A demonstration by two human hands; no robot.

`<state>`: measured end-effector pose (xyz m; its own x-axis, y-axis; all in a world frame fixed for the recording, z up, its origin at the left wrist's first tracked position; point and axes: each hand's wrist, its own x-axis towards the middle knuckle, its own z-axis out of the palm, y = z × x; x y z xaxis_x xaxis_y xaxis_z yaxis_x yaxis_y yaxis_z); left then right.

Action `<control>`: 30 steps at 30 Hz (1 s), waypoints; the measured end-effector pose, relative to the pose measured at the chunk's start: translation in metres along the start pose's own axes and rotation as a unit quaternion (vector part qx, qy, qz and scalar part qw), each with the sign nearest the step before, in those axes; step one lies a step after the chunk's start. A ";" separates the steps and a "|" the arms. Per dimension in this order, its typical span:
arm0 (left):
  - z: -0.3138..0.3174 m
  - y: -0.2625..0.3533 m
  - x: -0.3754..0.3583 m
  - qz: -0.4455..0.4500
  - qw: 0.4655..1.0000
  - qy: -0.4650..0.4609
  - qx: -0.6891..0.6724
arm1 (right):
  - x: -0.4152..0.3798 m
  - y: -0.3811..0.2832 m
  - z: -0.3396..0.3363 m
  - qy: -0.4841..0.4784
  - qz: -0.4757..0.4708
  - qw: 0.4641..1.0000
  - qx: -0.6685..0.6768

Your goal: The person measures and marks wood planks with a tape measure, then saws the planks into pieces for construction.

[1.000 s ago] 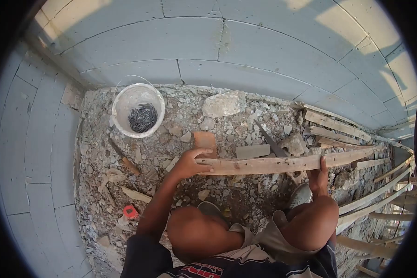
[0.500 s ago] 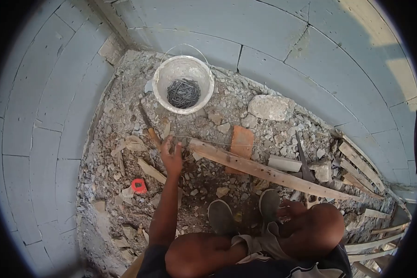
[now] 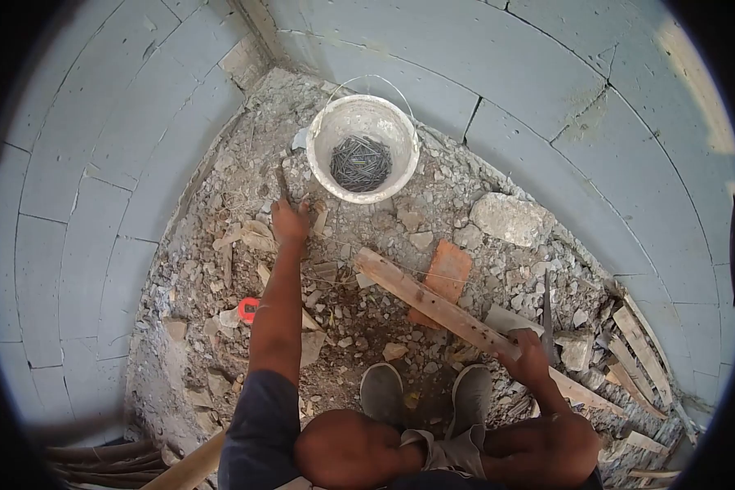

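Both hands have shifted in the head view since half a second ago: the left hand (image 3: 290, 222) has moved from beside the handle of the dark-bladed tool (image 3: 282, 181) to right over it, and the right hand (image 3: 527, 359), then low by the knee, has come up onto the wooden board (image 3: 425, 304).

The left fingers bend down over the tool's handle, which they hide, so I cannot tell whether they have closed around it; the blade sticks out just beyond the fingertips, pointing away from the person. The right fingers are clamped on the board, partway along it. From that grip the board slants away and leftward, its far end lying to the right of the left wrist and well apart from the left fingers, while its other end runs back to the right, past the hand.

Just right of and beyond the left fingers stands the bucket (image 3: 318, 135), with nails (image 3: 359, 163) heaped inside. Nearer the person than the left fingers, the red tape measure (image 3: 248, 309) lies against the forearm's outline. Just beyond the right fingers are a pale block (image 3: 510, 320) and, to its right, a dark metal blade (image 3: 548, 322). An orange brick (image 3: 449, 273) lies farther off, to the left of them.
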<state>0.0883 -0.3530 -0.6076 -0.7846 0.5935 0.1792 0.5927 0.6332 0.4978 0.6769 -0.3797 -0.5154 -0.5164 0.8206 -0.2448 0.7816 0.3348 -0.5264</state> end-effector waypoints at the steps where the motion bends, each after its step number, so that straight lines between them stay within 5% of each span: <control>1: -0.002 0.007 0.003 -0.027 0.998 -0.012 0.050 | -0.004 0.003 0.005 0.007 -0.027 0.998 -0.052; 5: 0.008 -0.002 0.026 -0.154 0.973 -0.092 0.143 | -0.020 0.011 0.026 -0.042 0.001 0.992 -0.119; 11: -0.003 -0.033 0.049 -0.141 0.954 -0.177 0.199 | -0.013 0.027 0.027 -0.062 0.004 0.994 -0.091; 14: -0.022 -0.035 0.045 -0.286 0.928 -0.159 -0.177 | -0.010 0.025 0.020 -0.079 0.013 0.995 -0.055; 17: -0.073 -0.018 0.041 -0.340 0.863 -0.286 -0.240 | -0.006 0.019 0.013 -0.050 -0.003 0.998 -0.035; 18: -0.085 -0.002 0.027 -0.360 0.851 -0.223 -0.309 | 0.001 0.011 0.005 -0.057 0.015 0.998 -0.034; 20: -0.108 0.012 -0.005 -0.355 0.810 -0.178 -0.431 | 0.014 -0.001 -0.002 -0.058 0.034 0.997 -0.028; 23: -0.119 0.025 -0.076 -0.284 0.820 -0.138 -0.478 | 0.029 -0.017 -0.009 0.045 0.023 0.998 0.032; 26: -0.131 0.079 -0.152 -0.221 0.823 -0.100 -0.514 | 0.056 -0.073 -0.019 0.077 -0.116 0.990 0.022; 28: -0.134 0.090 -0.196 -0.193 0.833 -0.173 -0.490 | 0.066 -0.129 -0.031 0.019 -0.288 0.956 0.056; 30: -0.126 0.090 -0.233 -0.140 0.827 -0.271 -0.472 | 0.073 -0.163 -0.028 -0.040 -0.266 0.951 0.156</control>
<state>0.3015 -0.4972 -0.4981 -0.5186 0.7873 -0.3336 -0.2052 0.2641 0.9424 0.5217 -0.3617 -0.4240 -0.8443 0.5315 0.0680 0.2679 0.5287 -0.8054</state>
